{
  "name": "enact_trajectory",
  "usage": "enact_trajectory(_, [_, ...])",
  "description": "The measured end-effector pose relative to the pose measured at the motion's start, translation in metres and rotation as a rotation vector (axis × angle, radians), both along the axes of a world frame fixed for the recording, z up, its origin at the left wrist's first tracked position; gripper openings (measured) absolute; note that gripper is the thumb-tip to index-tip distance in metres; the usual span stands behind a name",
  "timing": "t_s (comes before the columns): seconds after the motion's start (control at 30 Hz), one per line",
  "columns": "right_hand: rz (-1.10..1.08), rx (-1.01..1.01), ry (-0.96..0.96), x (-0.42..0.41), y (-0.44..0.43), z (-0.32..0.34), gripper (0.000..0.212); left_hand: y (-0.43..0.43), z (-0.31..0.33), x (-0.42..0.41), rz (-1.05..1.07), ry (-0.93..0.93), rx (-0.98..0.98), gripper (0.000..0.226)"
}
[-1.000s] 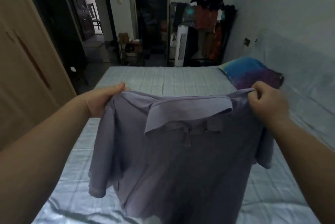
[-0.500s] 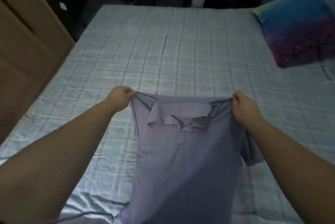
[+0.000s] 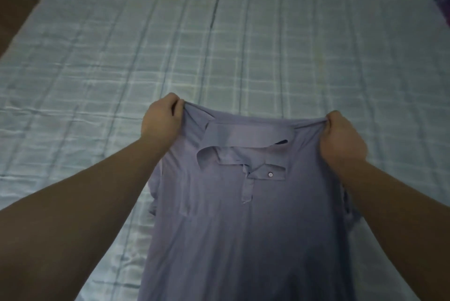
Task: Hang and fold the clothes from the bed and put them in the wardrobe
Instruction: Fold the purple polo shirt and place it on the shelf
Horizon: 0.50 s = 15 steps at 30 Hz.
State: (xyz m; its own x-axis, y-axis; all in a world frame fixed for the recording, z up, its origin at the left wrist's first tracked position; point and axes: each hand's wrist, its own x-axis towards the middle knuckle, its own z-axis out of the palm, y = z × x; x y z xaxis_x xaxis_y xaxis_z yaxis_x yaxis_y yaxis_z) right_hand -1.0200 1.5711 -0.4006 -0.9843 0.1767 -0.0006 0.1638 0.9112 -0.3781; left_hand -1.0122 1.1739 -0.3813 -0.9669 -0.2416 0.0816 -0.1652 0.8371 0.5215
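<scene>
Left hand (image 3: pixel 162 123) and right hand (image 3: pixel 342 136) each have fingers clamped on a shoulder of the shirt (image 3: pixel 246 215); shirt held spread, collar outward, over the bed (image 3: pixel 121 52).

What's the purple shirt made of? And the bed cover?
The shirt is probably a soft, matte knit, cotton-like: it hangs limp in loose folds. The bed cover looks like a smooth, slightly shiny woven sheet: its wrinkles catch light.

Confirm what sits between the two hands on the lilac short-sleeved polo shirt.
Head view: only the lilac short-sleeved polo shirt itself; its folded collar runs between the left hand and right hand, which pinch its shoulders.
</scene>
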Motion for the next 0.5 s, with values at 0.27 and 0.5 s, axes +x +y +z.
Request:
enact_trajectory(0.27, [0.181, 0.274, -0.018, -0.047, 0.002, -0.067, 0.031, -0.020, -0.081, -0.043, -0.047, -0.141, -0.388, 0.032])
enact_trajectory(0.5, [0.041, 0.261, 0.003, -0.038, -0.007, -0.083, 0.014, -0.014, -0.111, -0.042, 0.049, -0.110, -0.367, 0.024])
